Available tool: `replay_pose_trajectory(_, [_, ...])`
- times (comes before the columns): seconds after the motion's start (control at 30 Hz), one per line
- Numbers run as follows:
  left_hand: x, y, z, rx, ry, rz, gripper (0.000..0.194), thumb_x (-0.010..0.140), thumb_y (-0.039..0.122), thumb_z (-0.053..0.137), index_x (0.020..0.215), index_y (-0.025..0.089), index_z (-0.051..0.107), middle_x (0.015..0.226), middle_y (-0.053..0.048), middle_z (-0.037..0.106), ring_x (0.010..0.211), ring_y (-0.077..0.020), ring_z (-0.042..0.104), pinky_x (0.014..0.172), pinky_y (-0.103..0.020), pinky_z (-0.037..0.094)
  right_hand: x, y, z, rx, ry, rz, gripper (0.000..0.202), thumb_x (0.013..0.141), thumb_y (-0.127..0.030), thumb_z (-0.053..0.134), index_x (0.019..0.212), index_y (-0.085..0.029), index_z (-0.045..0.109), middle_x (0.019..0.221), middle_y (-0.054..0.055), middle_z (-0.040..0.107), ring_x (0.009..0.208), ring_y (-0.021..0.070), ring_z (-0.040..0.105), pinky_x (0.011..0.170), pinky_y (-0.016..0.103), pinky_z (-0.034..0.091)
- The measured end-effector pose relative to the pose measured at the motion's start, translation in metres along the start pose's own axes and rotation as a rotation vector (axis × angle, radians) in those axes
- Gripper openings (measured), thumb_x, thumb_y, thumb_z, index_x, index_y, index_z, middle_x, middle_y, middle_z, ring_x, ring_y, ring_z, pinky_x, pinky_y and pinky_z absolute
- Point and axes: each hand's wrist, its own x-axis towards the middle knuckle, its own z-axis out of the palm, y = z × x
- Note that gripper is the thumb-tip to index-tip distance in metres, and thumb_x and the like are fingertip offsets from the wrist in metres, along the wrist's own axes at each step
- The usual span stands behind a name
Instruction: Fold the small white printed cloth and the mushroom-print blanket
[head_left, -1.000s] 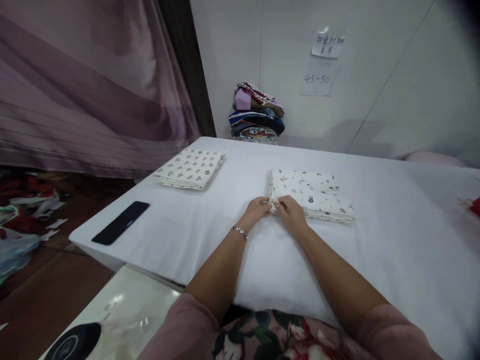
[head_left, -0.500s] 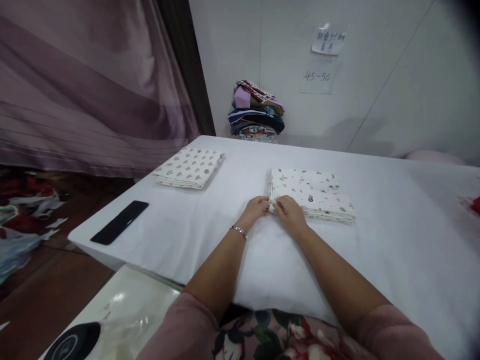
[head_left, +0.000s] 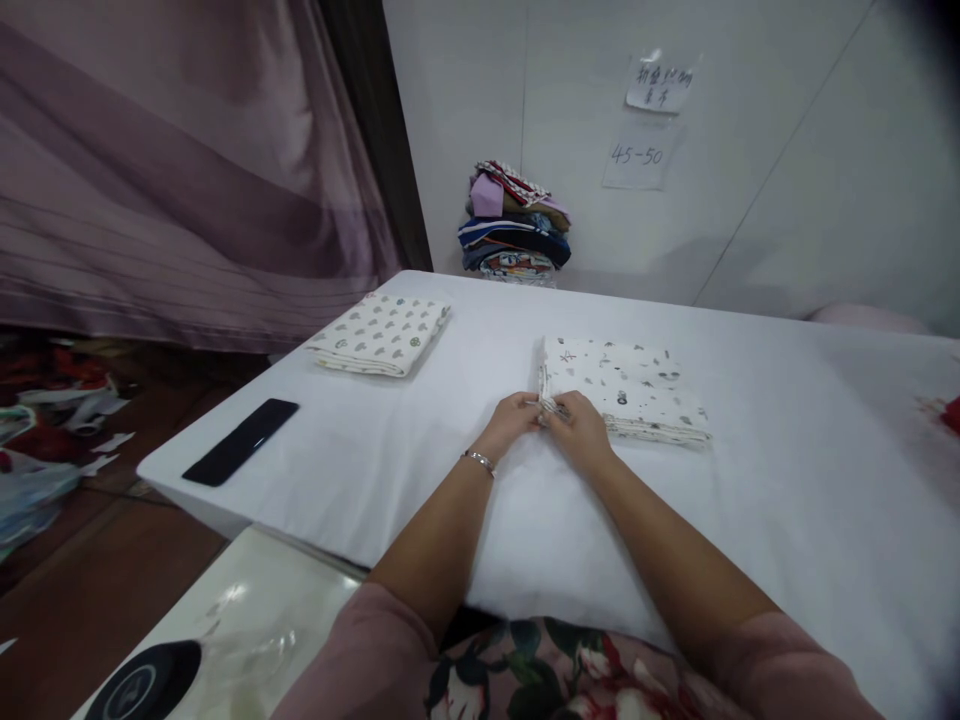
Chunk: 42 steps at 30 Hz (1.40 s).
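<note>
A folded white cloth with small dark and grey prints [head_left: 630, 385] lies on the white-covered table [head_left: 787, 480]. Its near left corner is pinched between the fingers of my left hand [head_left: 512, 420], which has a bracelet at the wrist, and my right hand [head_left: 579, 428]. The two hands almost meet at that corner, and the layers there are slightly bunched. Farther left on the table rests another folded white cloth with a grey repeating print [head_left: 384, 335], touched by neither hand.
A black flat object [head_left: 241, 442] lies near the table's left edge. Behind the table stands a stack of folded fabrics [head_left: 514, 225] against the wall. A pale surface with a round black object [head_left: 146, 682] is at lower left. A purple curtain [head_left: 187, 170] hangs at left.
The cloth's near left corner is lifted and turned a little more between my fingers. Both hands stay in almost the same place.
</note>
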Motion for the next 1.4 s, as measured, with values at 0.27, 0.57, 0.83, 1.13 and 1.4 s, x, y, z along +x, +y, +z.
replay_pose_trajectory(0.27, [-0.001,0.0,-0.002,0.057,-0.068,0.022,0.037,0.065,0.018,0.069,0.101,0.013,0.061,0.085,-0.006,0.065,0.074,-0.0141,0.062,0.067,-0.024,0.049,0.0,-0.002,0.0,0.043,0.045,0.08,0.015,0.084,-0.033,0.048,0.081,-0.022,0.057,0.08,0.003,0.057,0.075,0.017,0.052,0.065,0.028,0.038])
replay_pose_trajectory(0.57, [0.009,-0.016,0.001,0.182,-0.004,0.134,0.032,0.068,0.018,0.067,0.099,0.013,0.061,0.08,-0.004,0.065,0.066,-0.0107,0.059,0.058,-0.02,0.047,-0.001,0.001,-0.007,-0.041,0.062,-0.045,0.016,0.089,-0.031,0.043,0.083,-0.02,0.053,0.082,0.004,0.055,0.078,0.0166,0.05,0.067,0.027,0.037])
replay_pose_trajectory(0.83, [0.008,-0.011,0.0,0.163,0.021,0.058,0.03,0.065,0.011,0.066,0.095,0.011,0.06,0.077,-0.004,0.065,0.068,-0.0122,0.062,0.061,-0.02,0.049,-0.001,0.0,-0.014,-0.276,-0.139,-0.224,0.015,0.088,-0.026,0.042,0.082,-0.019,0.054,0.086,0.007,0.057,0.081,0.0202,0.049,0.071,0.03,0.035])
replay_pose_trajectory(1.13, [-0.001,-0.001,-0.001,0.024,-0.004,-0.002,0.04,0.075,0.032,0.064,0.108,0.012,0.053,0.079,-0.006,0.063,0.069,-0.0136,0.062,0.063,-0.025,0.051,-0.003,-0.002,-0.01,-0.228,-0.119,-0.215,0.015,0.087,-0.025,0.044,0.082,-0.018,0.055,0.083,0.006,0.056,0.08,0.0194,0.049,0.071,0.03,0.037])
replay_pose_trajectory(1.4, [0.003,-0.005,0.005,0.147,0.075,0.003,0.051,0.071,0.028,0.068,0.115,0.009,0.05,0.095,-0.011,0.062,0.071,-0.0146,0.062,0.061,-0.024,0.05,-0.01,0.001,-0.009,-0.037,-0.1,-0.203,0.021,0.086,-0.025,0.045,0.1,-0.02,0.06,0.095,0.008,0.061,0.09,0.0211,0.053,0.079,0.035,0.043])
